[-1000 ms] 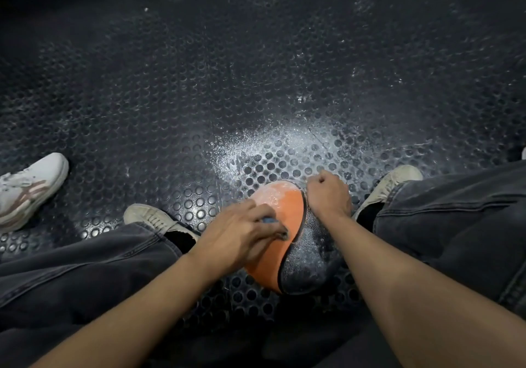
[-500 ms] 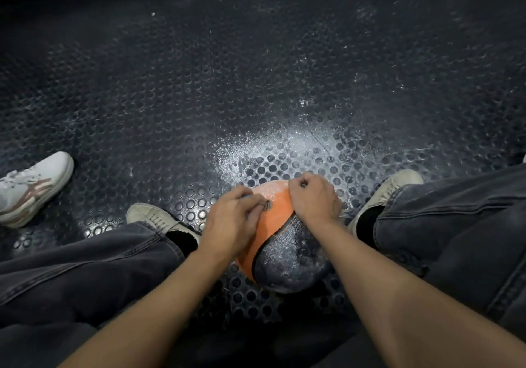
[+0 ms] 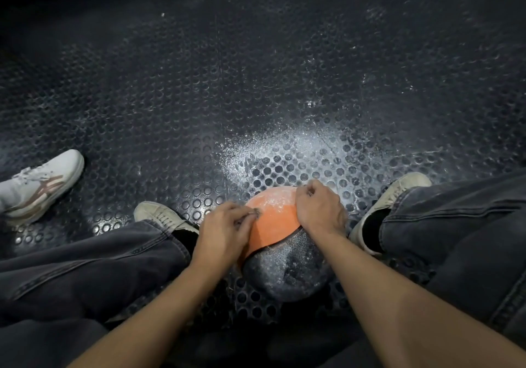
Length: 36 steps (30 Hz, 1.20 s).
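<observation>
An orange and black ball (image 3: 273,221) dusted with white powder sits on the floor between my legs. Its orange panel faces up and away, and its black textured part (image 3: 287,271) faces me. My left hand (image 3: 225,231) rests on the ball's left side and pinches a small grey piece (image 3: 257,212) against the orange panel. On the ball's upper right, my right hand (image 3: 318,208) grips it with curled fingers. What lies under the fingers is hidden.
The floor is a black studded rubber mat (image 3: 199,83) with a white powder patch (image 3: 284,145) just beyond the ball. My shoes (image 3: 159,214) (image 3: 398,191) flank the ball. Another person's white shoe (image 3: 42,182) is at the left edge.
The ball has turned: the orange panel moved from the left side to the top and far side. Both hands shifted with it, and the left hand slid along the orange panel.
</observation>
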Available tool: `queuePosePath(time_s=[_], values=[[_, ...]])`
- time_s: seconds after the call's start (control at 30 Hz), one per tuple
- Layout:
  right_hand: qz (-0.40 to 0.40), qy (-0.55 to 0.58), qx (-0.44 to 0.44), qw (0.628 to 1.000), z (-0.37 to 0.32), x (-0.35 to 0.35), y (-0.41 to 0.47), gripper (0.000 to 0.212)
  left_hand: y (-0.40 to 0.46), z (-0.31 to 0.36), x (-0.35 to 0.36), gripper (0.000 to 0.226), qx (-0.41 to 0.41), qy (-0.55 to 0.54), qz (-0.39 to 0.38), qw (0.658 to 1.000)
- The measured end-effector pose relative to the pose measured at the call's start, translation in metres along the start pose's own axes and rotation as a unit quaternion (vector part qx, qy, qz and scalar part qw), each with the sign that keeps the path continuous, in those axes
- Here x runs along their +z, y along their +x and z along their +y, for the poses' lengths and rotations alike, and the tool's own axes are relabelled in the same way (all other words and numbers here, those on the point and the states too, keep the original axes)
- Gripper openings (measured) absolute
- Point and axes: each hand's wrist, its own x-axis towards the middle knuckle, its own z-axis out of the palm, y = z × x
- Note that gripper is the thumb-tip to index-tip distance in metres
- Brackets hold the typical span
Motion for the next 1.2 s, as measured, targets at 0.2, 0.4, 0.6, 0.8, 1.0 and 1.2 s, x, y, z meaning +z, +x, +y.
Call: queuePosePath(time_s=[0.2,0.4,0.6,0.8,1.0,1.2], values=[[0.005,-0.033,-0.002,0.999,-0.005,0.004,-0.005,0.022,-0.003,0.012,0.001,0.014,-0.044,-0.033,0.009,0.998],[-0.007,-0.021,-0.005,1.000,-0.005,0.004,-0.004,0.025,0.009,-0.004,-0.002,0.014,-0.157,-0.047,0.027,0.986],[-0.005,-0.002,0.011,1.000,0.001,0.002,0.003,0.020,-0.004,0.020,0.003,0.014,-0.018,-0.053,-0.022,0.998],[0.003,-0.039,0.014,0.999,-0.004,0.008,-0.003,0.031,0.006,0.010,0.004,0.016,-0.103,-0.036,0.015,0.994],[-0.001,-0.016,0.028,0.999,-0.001,0.006,0.003,0.031,0.014,0.010,0.005,0.016,-0.100,-0.052,0.022,0.993],[0.010,-0.040,0.039,0.998,-0.001,0.013,0.003,0.043,0.001,0.021,0.006,0.020,-0.007,-0.031,-0.017,0.999]])
